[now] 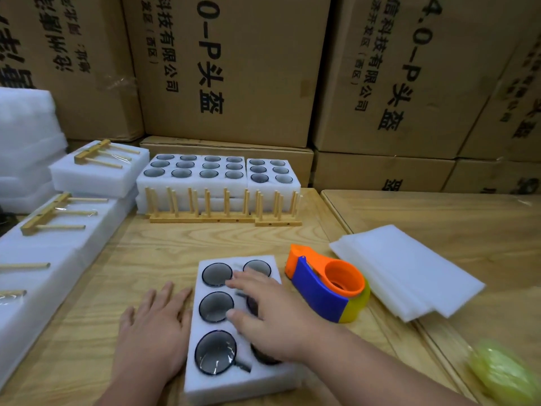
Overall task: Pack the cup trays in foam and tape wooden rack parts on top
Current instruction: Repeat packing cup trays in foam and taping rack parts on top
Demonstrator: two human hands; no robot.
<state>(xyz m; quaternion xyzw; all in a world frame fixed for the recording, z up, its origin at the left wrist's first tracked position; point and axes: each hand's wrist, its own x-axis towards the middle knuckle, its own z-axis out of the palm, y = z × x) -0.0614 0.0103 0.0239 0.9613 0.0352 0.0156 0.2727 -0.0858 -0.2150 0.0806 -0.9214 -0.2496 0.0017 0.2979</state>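
A white foam cup tray (237, 373) lies on the wooden counter (146, 247), low in the middle of the view, with dark round cups sitting in its six holes. The left hand (152, 329) lies flat on the counter at 9 o'clock from the tray, fingers straight and spread, with the fingertips touching the tray's left edge. The right hand (263, 315) rests on top of the tray, fingers loose and open, covering the cups on its right side and holding nothing. At 3 o'clock from the tray sits an orange, blue and yellow tape dispenser (328, 288). Past it, at 2 o'clock, is a stack of thin foam sheets (409, 271). At 12 o'clock, more cup trays (219, 177) stand behind wooden rack parts (222, 206). At 9 and 10 o'clock lie packed foam blocks (44, 259) with wooden pegs on top. Big cardboard boxes (234, 68) fill the back.
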